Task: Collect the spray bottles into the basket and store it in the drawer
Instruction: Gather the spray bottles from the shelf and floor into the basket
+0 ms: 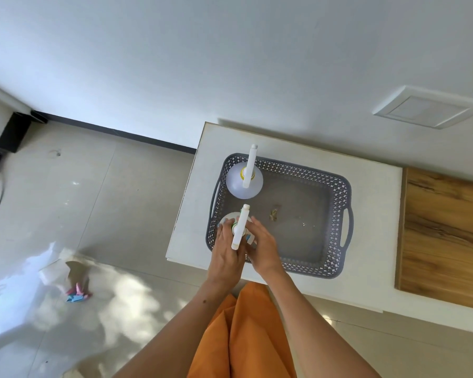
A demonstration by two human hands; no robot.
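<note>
Two bare hands meet at the near-left corner of the grey perforated plastic basket [336, 186], which sits on a white tabletop [372, 186]. The left hand [225, 248] and right hand [262, 248] press from either side against the near white spray bottle [239, 227], fingers curled around its rounded body. It stands upright inside the basket; its long white spray head runs near to far, nozzle pointing away. A green and yellow collar shows at the neck; no writing can be read. Farther along the left wall stands the far white spray bottle [245, 184], upright, its head aimed the same way.
</note>
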